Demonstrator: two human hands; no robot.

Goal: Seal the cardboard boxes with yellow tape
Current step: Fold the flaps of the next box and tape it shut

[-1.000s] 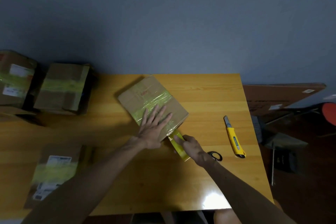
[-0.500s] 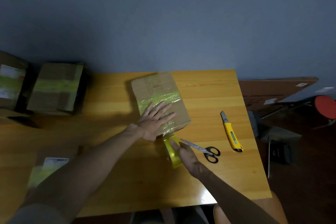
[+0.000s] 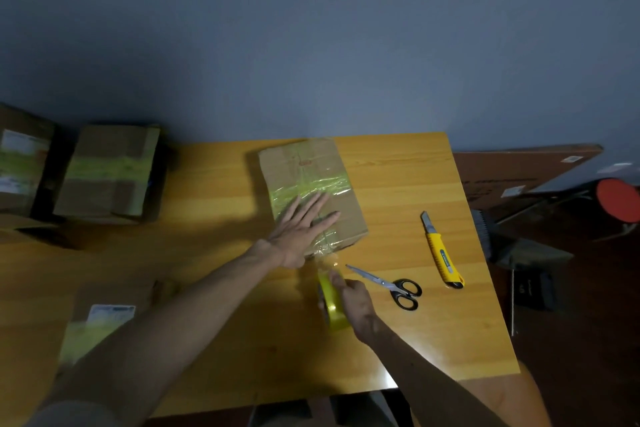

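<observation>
Yellow tape roll in right grip, near box.

Dim room, blue-grey wall, yellow wooden table.
Right of it, dark floor, a brown board by the wall and a red-seated stool; glare near the table's front edge.

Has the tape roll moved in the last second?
Yes. Judged against the knife, the roll in the right hand has drawn back toward the near edge of the table, away from the box.
</observation>
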